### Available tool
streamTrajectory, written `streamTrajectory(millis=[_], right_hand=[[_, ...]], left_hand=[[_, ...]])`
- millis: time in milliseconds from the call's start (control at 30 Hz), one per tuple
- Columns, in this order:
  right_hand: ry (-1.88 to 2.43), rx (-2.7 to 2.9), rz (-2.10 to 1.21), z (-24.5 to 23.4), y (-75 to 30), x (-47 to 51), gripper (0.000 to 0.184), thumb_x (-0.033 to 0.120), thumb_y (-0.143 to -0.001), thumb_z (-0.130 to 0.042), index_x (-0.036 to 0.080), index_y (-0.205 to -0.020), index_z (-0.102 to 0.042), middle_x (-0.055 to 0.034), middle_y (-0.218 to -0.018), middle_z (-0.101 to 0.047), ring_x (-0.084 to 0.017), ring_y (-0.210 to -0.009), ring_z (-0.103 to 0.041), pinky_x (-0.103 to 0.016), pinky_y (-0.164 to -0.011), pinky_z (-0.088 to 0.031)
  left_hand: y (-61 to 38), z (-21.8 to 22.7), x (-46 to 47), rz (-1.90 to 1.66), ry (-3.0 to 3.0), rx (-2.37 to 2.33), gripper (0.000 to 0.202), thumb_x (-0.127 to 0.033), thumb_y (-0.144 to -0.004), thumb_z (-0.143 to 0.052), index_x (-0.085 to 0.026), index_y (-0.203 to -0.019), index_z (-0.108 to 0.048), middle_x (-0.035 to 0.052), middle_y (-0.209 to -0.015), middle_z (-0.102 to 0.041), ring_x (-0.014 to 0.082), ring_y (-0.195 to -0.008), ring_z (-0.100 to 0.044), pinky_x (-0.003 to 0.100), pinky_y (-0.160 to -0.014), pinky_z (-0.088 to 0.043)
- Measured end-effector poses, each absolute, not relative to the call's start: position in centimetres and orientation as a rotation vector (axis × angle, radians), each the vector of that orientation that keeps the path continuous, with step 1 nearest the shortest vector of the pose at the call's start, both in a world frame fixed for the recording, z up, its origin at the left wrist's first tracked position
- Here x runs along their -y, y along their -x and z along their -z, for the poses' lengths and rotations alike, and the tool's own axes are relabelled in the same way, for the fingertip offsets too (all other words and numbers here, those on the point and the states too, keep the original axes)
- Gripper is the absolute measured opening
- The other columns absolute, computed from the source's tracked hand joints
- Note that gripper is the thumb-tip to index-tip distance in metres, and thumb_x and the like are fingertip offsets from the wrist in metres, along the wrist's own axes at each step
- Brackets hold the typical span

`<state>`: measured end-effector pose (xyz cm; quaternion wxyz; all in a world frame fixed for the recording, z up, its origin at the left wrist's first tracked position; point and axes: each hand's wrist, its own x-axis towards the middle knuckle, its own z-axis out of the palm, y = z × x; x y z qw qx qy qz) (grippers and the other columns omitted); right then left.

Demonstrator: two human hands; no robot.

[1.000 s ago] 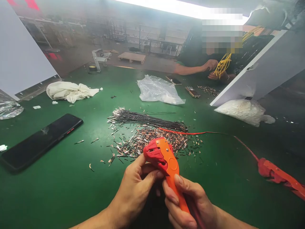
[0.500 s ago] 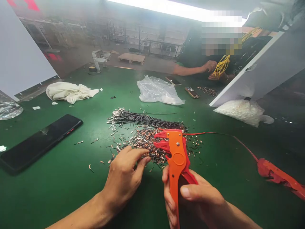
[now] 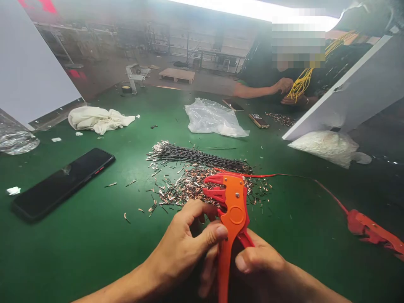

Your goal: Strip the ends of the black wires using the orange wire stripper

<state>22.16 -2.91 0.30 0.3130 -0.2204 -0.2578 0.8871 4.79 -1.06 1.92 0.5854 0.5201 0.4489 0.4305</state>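
My right hand (image 3: pixel 260 263) grips the handles of an orange wire stripper (image 3: pixel 232 210), held upright with its red jaws pointing left. My left hand (image 3: pixel 189 244) is closed right beside the tool, thumb and fingers pinched against it just under the jaws; what they pinch is hidden. Directly behind the tool lies a heap of cut copper wire scraps (image 3: pixel 189 187), and behind that a bundle of black wires (image 3: pixel 195 156) with stripped ends. A red wire (image 3: pixel 274 175) runs off to the right.
A black phone (image 3: pixel 63 183) lies at left, a white cloth (image 3: pixel 97 118) behind it. A clear plastic bag (image 3: pixel 214 120) and a bag of white parts (image 3: pixel 328 147) sit further back. A red tool (image 3: pixel 374 231) lies right. Another person's hand (image 3: pixel 284 85) holds yellow wires across the green table (image 3: pixel 78 248).
My left hand left the scrap heap and came back to pinch against the stripper. One second ago the tool was tilted with its head toward the left; now it stands upright.
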Motion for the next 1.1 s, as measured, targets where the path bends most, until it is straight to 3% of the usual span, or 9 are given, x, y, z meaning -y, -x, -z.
streamTrajectory(millis=[200,333,433,533,700,800,900,967,1100], right_hand=[[0.707,0.725,-2.163,-1.4,-22.0,2.3,0.063,0.005,-0.06,-0.053,0.026,-0.119,-0.057,-0.002,-0.107,-0.069,-0.02,-0.097,-0.064,-0.035,-0.091,-0.044],[0.694,0.682,-2.189,-1.3,-21.7,2.6,0.07,0.004,-0.054,-0.053,0.026,-0.12,-0.055,0.0003,-0.098,-0.067,-0.018,-0.088,-0.064,-0.028,-0.079,-0.045],[0.702,0.629,-2.214,-0.9,-21.6,2.6,0.071,0.005,-0.05,-0.049,0.024,-0.118,-0.055,0.0006,-0.086,-0.066,-0.018,-0.077,-0.063,-0.028,-0.069,-0.045],[0.698,0.63,-2.206,-0.7,-21.7,2.5,0.075,0.004,-0.047,-0.047,0.025,-0.119,-0.054,0.0025,-0.08,-0.064,-0.017,-0.075,-0.061,-0.03,-0.074,-0.046],[0.782,0.705,-2.187,-0.8,-22.4,2.5,0.076,0.005,-0.049,-0.048,0.024,-0.122,-0.053,0.0013,-0.09,-0.066,-0.016,-0.079,-0.06,-0.033,-0.083,-0.046],[0.806,0.78,-2.184,-1.2,-23.1,2.5,0.075,0.006,-0.049,-0.049,0.022,-0.122,-0.053,-0.0024,-0.098,-0.069,-0.022,-0.093,-0.062,-0.038,-0.089,-0.045],[0.834,0.843,-2.172,-1.6,-24.0,2.4,0.071,0.007,-0.051,-0.05,0.02,-0.12,-0.056,-0.0063,-0.106,-0.069,-0.028,-0.104,-0.061,-0.043,-0.091,-0.045],[0.871,0.891,-2.135,-1.7,-24.6,2.3,0.068,0.008,-0.053,-0.051,0.02,-0.119,-0.059,-0.0072,-0.112,-0.069,-0.029,-0.108,-0.06,-0.045,-0.095,-0.043],[0.923,1.066,-1.998,-1.3,-25.5,2.1,0.056,0.011,-0.064,-0.057,0.025,-0.118,-0.064,-0.0054,-0.109,-0.07,-0.027,-0.106,-0.06,-0.042,-0.093,-0.046]], left_hand=[[-4.6,-1.5,2.2,-0.765,-1.907,-1.226,0.046,-0.045,-0.073,-0.074,-0.021,-0.11,-0.059,0.0092,-0.097,-0.066,0.0255,-0.084,-0.063,0.037,-0.071,-0.055],[-4.5,-0.9,2.5,-0.689,-2.174,-1.226,0.027,-0.034,-0.082,-0.064,-0.02,-0.105,-0.061,0.0099,-0.094,-0.066,0.0261,-0.083,-0.065,0.034,-0.065,-0.055],[-4.4,-0.4,2.5,-0.618,-2.244,-1.178,0.024,-0.016,-0.086,-0.049,-0.02,-0.108,-0.058,0.0068,-0.085,-0.069,0.0193,-0.067,-0.067,0.024,-0.055,-0.051],[-4.3,-0.1,2.4,-0.554,-2.328,-1.13,0.017,-0.012,-0.087,-0.043,-0.018,-0.096,-0.056,0.0041,-0.071,-0.069,0.0156,-0.049,-0.063,0.022,-0.045,-0.043],[-4.5,-0.6,2.2,-0.524,-2.428,-1.099,0.01,-0.015,-0.087,-0.048,-0.019,-0.089,-0.056,0.0048,-0.072,-0.07,0.0155,-0.051,-0.064,0.022,-0.046,-0.043],[-4.6,-0.8,2.0,-0.641,-2.454,-1.094,0.012,-0.028,-0.091,-0.051,-0.019,-0.09,-0.057,0.0049,-0.071,-0.069,0.0153,-0.052,-0.063,0.023,-0.047,-0.044],[-4.4,-0.8,1.9,-0.876,-2.543,-1.002,0.035,-0.048,-0.092,-0.049,-0.015,-0.1,-0.057,0.0037,-0.064,-0.065,0.0162,-0.049,-0.058,0.026,-0.046,-0.042],[-4.1,-0.6,1.9,-1.07,-2.598,-0.984,0.038,-0.047,-0.096,-0.042,-0.013,-0.104,-0.056,0.0017,-0.059,-0.061,0.0154,-0.047,-0.054,0.028,-0.045,-0.038],[-3.6,-0.4,2.1,-1.464,-2.745,-0.885,0.04,-0.03,-0.101,-0.037,-0.021,-0.063,-0.047,-0.0048,-0.044,-0.038,0.0123,-0.041,-0.034,0.029,-0.043,-0.022]])
